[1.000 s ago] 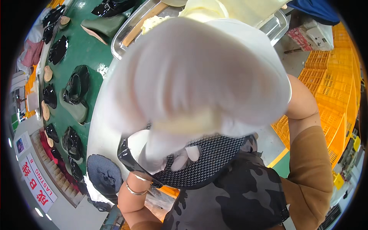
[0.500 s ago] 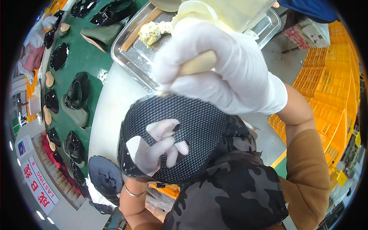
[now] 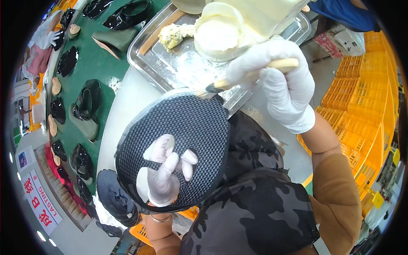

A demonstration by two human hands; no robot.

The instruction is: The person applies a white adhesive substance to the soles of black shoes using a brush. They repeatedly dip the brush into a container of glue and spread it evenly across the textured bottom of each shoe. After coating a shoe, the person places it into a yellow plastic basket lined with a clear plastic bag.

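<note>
In white gloves, both my hands are at work over my camouflage apron. My left hand point(image 3: 163, 187) grips a black mesh shoe upper point(image 3: 197, 136), with fingers passing through its cut-outs and around a strap. A wood-handled brush point(image 3: 220, 86) is closed in my right hand point(image 3: 285, 85); its bristles touch the upper's far edge. Beyond the upper, a metal tray point(image 3: 148, 68) carries a round tub point(image 3: 212, 55) of white paste, a crusted lump point(image 3: 172, 37) and a wooden stick point(image 3: 159, 36). Some of my left fingers are hidden behind the mesh.
A green conveyor point(image 3: 104, 63) at left bears black shoe parts and lasts. Another black mesh upper point(image 3: 117, 197) lies beside my left forearm on the white table point(image 3: 123, 110). Orange crates point(image 3: 361, 93) stack at right. A person point(image 3: 40, 51) is at far left; blue clothing point(image 3: 340, 15) shows far right.
My right hand has moved right and back from the upper, bringing the brush and paste tub into view. The upper has shifted left and turned slightly in my left hand.
</note>
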